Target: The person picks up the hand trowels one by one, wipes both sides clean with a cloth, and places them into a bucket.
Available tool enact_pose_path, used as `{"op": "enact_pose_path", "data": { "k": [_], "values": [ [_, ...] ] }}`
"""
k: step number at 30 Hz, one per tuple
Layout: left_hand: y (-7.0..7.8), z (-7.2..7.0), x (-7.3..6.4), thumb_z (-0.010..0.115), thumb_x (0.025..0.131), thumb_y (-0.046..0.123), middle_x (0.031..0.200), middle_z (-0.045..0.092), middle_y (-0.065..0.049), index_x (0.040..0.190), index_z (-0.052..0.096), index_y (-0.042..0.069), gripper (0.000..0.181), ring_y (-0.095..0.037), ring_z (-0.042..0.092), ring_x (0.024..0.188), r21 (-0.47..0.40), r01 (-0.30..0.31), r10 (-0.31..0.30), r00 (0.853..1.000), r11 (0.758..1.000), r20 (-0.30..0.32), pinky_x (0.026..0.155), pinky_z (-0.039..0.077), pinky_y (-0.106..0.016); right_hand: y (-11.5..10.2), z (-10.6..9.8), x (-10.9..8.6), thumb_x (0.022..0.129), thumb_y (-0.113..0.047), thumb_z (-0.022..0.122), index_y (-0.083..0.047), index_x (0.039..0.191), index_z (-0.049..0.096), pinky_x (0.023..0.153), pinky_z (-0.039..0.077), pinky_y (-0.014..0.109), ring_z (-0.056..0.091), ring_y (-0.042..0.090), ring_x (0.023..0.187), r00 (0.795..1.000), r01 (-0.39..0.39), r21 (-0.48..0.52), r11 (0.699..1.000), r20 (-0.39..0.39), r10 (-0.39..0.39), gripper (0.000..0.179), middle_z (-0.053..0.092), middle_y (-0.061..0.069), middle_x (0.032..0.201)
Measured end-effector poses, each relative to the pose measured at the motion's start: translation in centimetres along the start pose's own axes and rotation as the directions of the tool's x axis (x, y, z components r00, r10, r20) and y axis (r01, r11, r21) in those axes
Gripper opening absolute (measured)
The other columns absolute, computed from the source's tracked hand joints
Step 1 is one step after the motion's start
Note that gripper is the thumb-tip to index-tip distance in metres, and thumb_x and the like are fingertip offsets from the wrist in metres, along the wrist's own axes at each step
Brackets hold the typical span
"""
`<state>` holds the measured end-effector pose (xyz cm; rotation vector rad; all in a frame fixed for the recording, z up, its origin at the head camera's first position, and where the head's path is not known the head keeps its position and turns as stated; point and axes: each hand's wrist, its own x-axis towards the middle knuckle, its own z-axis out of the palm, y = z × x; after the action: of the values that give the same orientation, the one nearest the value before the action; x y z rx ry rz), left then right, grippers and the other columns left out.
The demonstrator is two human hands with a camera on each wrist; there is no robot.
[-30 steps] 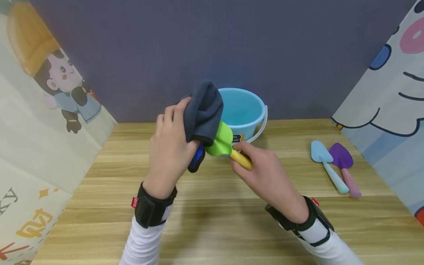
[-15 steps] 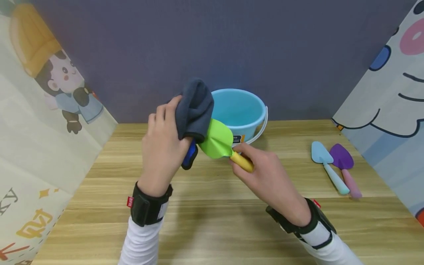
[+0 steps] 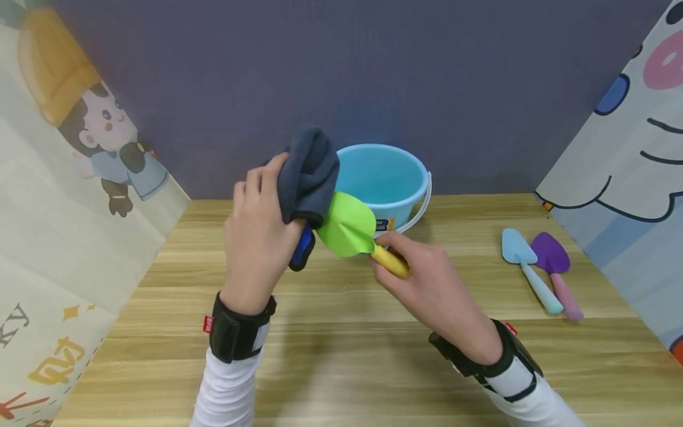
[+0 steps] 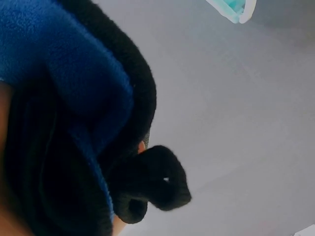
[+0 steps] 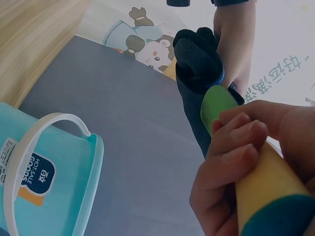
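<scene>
My left hand [image 3: 261, 231] grips a dark grey cloth [image 3: 309, 178] with a black edge and a blue side, bunched up above the table. In the left wrist view the cloth's blue plush side [image 4: 83, 69] fills the left. My right hand [image 3: 432, 281] holds a toy shovel by its yellow handle [image 3: 391, 261], fingers curled round it. The shovel's lime green blade [image 3: 349, 225] points up and left, its tip right at the cloth's lower edge. In the right wrist view the green blade [image 5: 216, 105] overlaps the cloth [image 5: 197, 64].
A light blue bucket [image 3: 395, 213] with a white handle [image 3: 424, 204] stands at the back, behind the shovel. On the right of the wooden table [image 3: 341, 362] lie a light blue shovel [image 3: 528, 267] and a purple shovel [image 3: 552, 255] with a pink handle, side by side.
My left hand has moved left with the cloth, baring more of the green blade and the bucket. The right hand and its shovel have stayed nearly still.
</scene>
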<state>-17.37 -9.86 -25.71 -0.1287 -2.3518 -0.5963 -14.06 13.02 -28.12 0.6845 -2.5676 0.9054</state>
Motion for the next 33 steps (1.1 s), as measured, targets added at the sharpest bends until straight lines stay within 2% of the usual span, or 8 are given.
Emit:
{"op": "enact_pose_path", "data": {
  "k": [6, 21, 33],
  "values": [
    [-0.02, -0.04, 0.06, 0.07, 0.094, 0.026, 0.135, 0.059, -0.014, 0.152, 0.044, 0.024, 0.063, -0.037, 0.057, 0.108, -0.006, 0.005, -0.005, 1.0, 1.0, 0.001, 0.069, 0.056, -0.062, 0.0, 0.0, 0.0, 0.094, -0.014, 0.069, -0.016, 0.104, 0.068, 0.055, 0.04, 0.023, 0.047, 0.01, 0.059, 1.0, -0.014, 0.009, 1.0, 0.017, 0.014, 0.01, 0.056, -0.002, 0.075],
    [-0.23, -0.12, 0.11, 0.069, 0.095, 0.029, 0.136, 0.059, -0.014, 0.152, 0.044, 0.024, 0.063, -0.037, 0.057, 0.111, -0.02, 0.017, -0.017, 1.0, 1.0, -0.007, 0.069, 0.055, -0.061, 0.09, -0.16, -0.01, 0.093, -0.013, 0.07, -0.015, 0.106, 0.069, 0.057, 0.042, 0.023, 0.049, 0.011, 0.062, 1.0, -0.011, 0.041, 0.999, 0.0, 0.011, 0.013, 0.06, -0.001, 0.077],
    [-0.42, -0.14, 0.2, 0.071, 0.094, 0.029, 0.135, 0.06, -0.014, 0.15, 0.048, 0.021, 0.061, -0.039, 0.055, 0.108, -0.03, 0.004, -0.006, 0.996, 1.0, -0.084, 0.073, 0.055, -0.061, 0.59, -0.32, 0.06, 0.094, -0.013, 0.071, -0.015, 0.108, 0.07, 0.057, 0.042, 0.024, 0.049, 0.011, 0.062, 1.0, 0.009, 0.061, 0.998, -0.014, -0.009, 0.015, 0.059, -0.001, 0.077]
  ]
}}
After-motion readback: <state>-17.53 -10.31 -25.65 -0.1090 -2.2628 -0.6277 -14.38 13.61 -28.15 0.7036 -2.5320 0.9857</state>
